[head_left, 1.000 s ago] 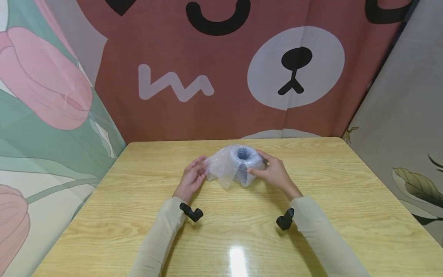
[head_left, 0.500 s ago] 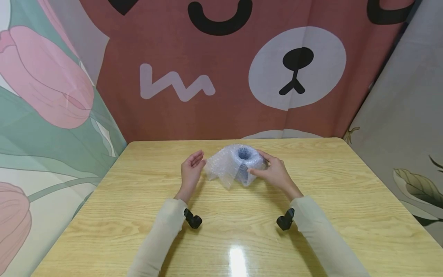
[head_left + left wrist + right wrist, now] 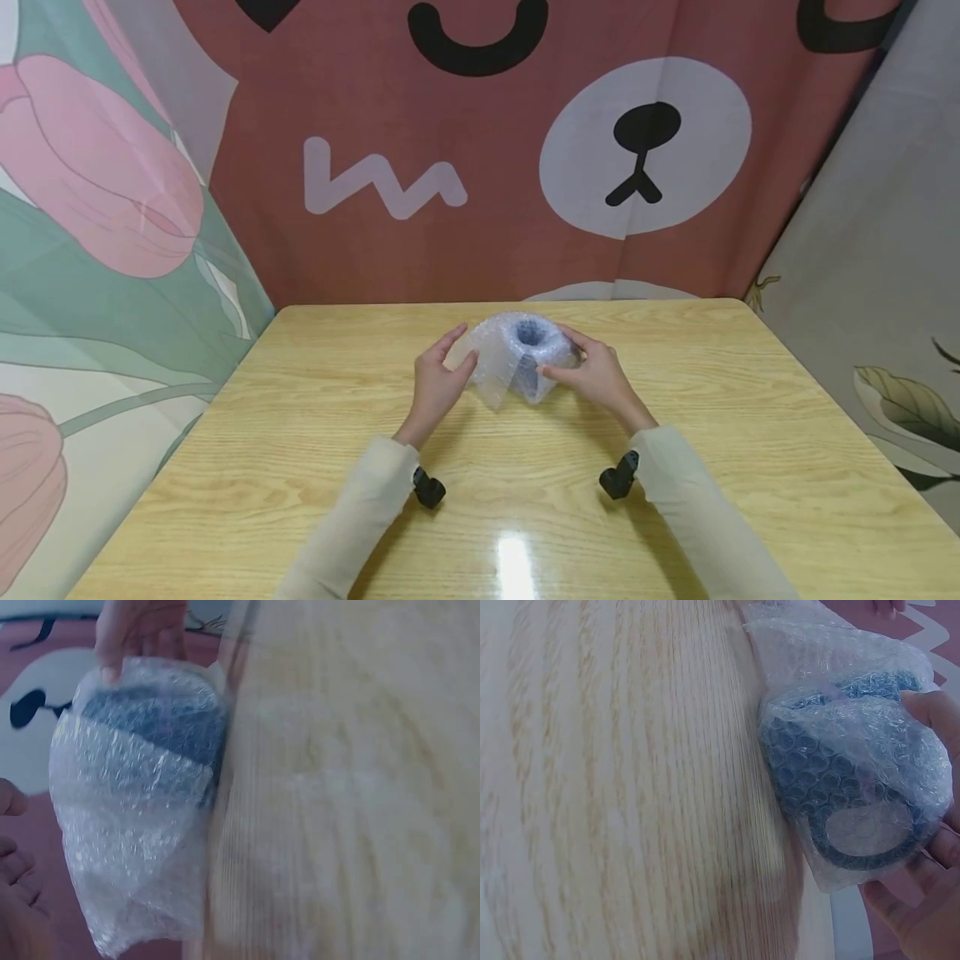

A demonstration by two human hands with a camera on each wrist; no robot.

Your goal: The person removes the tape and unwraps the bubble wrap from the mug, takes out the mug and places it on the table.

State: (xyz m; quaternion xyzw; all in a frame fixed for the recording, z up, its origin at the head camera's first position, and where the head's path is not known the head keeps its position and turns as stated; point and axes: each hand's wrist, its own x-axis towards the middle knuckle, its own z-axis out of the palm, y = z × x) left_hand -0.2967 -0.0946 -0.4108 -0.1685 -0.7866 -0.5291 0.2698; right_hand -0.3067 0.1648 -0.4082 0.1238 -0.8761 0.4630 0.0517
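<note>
A blue mug [image 3: 528,385] stands upright on the table, wound in clear bubble wrap [image 3: 491,362]. Its mouth faces up, and in the right wrist view the handle [image 3: 864,862] shows through the wrap. My right hand [image 3: 600,377] holds the wrapped mug from the right, thumb on the near side and fingers behind. A loose flap of wrap [image 3: 131,840] sticks out to the left. Around the end of that flap my left hand [image 3: 437,382] is spread, thumb and fingers apart; in the left wrist view a gap shows between them and the wrap.
The mug stands toward the back of a light wooden table [image 3: 300,467]. Behind it hangs a reddish-brown cloth [image 3: 480,250] with a bear print. A flowered cloth [image 3: 112,208] hangs at the left, a grey one [image 3: 862,275] at the right. Each wrist carries a small black camera [image 3: 618,477].
My left hand has let go of the end of the wrap, drawn back, then moved right to the flap with fingers spread. The right hand and mug have stayed in place.
</note>
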